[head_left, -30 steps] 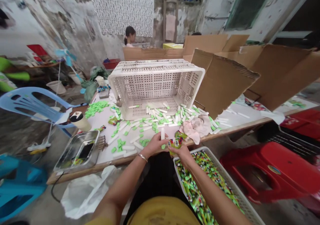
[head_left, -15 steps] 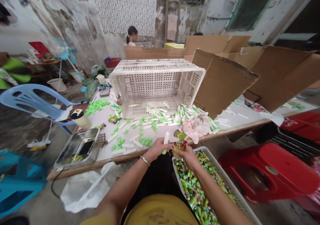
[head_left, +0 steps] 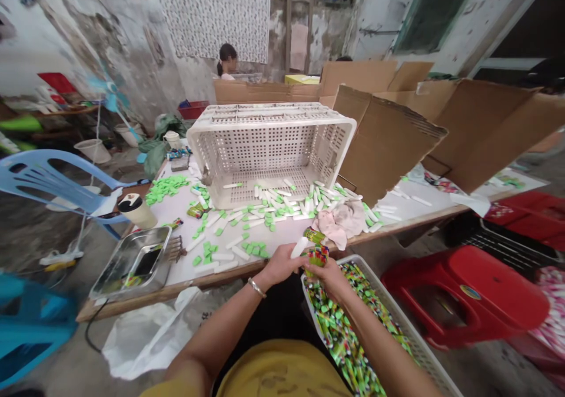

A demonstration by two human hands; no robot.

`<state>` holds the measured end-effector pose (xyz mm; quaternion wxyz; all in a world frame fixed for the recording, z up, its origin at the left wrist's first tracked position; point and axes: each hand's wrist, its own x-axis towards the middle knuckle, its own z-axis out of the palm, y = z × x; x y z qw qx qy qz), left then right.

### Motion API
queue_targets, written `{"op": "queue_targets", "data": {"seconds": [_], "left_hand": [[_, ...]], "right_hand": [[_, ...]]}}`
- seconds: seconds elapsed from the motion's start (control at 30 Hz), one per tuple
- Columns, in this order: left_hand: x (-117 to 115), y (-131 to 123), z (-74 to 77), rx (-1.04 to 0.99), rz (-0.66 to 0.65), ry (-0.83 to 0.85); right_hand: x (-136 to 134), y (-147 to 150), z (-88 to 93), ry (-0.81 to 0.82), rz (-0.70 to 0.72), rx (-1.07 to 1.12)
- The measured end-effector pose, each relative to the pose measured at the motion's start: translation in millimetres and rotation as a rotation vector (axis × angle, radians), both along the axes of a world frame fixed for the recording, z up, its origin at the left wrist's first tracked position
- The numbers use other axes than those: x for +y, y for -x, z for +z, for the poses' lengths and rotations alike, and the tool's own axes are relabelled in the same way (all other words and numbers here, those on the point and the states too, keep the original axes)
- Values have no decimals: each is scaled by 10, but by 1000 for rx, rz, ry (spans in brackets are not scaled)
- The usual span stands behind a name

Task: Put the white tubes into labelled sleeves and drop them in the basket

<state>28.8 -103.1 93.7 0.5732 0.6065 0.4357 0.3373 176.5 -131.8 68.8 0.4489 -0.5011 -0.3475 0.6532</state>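
Observation:
My left hand (head_left: 282, 264) pinches a white plastic tube (head_left: 299, 247) that leans to the right in front of the table edge. Close beside it, my right hand (head_left: 331, 278) grips a small stack of colourful printed wrappers (head_left: 318, 256), next to the tube. Another printed wrapper stack (head_left: 313, 235) lies on the table edge just beyond. Under my right forearm, a white crate (head_left: 424, 353) is filled with green-capped tubes in printed wrappers. White tubes with green caps (head_left: 282, 199) are strewn over the table beyond my hands.
A white perforated basket (head_left: 269, 145) lies on its side on the table, beside cardboard (head_left: 388, 144). A pink cloth (head_left: 344, 220), loose green caps (head_left: 165, 189), a metal tray (head_left: 165, 267) and a cup (head_left: 140, 211) are around. A red stool (head_left: 494, 291) stands right. Someone sits behind.
The tube in my left hand has tipped from nearly upright to slanting right, toward the wrappers. Both hands have come closer together, and the wrappers in my right hand have turned. The view has shifted slightly.

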Motion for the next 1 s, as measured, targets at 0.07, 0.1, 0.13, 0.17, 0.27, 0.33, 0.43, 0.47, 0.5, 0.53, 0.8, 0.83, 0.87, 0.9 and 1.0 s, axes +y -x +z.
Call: {"op": "queue_targets", "data": {"seconds": [0.07,0.1,0.13,0.17,0.27,0.33,0.43,0.47,0.5,0.53,0.8,0.83,0.87,0.9,1.0], "left_hand": [[-11,-5,5,-6,67,3],[-11,7,5,-25,100,14],[-8,26,5,-51,124,29],[-5,47,6,-75,140,45],[-2,94,10,-95,134,89],[-8,87,9,-93,93,120],[-19,34,-1,-139,35,168],[-19,15,-5,-159,30,182],[-19,-1,-8,-176,33,192],[-17,-14,-9,-188,41,197],[-19,-68,-8,-150,131,157],[-20,-78,-21,-131,134,145],[-20,-86,-38,-110,134,130],[-19,-92,-59,-89,133,114],[-15,-93,-121,-47,138,76]], "right_hand": [[-9,-2,5,6,-3,42],[-10,-17,4,10,-13,66],[-7,-40,-2,15,-33,87],[1,-69,-12,18,-62,102],[59,-154,-61,13,-166,88],[114,-175,-93,-37,-221,27],[172,-135,-101,-156,-239,-94],[178,-108,-90,-189,-227,-114],[175,-78,-72,-206,-210,-113],[164,-47,-50,-205,-191,-93],[21,88,106,55,-138,144],[13,89,106,65,-118,151],[9,88,101,65,-96,152],[6,87,93,61,-74,150],[5,86,52,42,-50,141]]}}
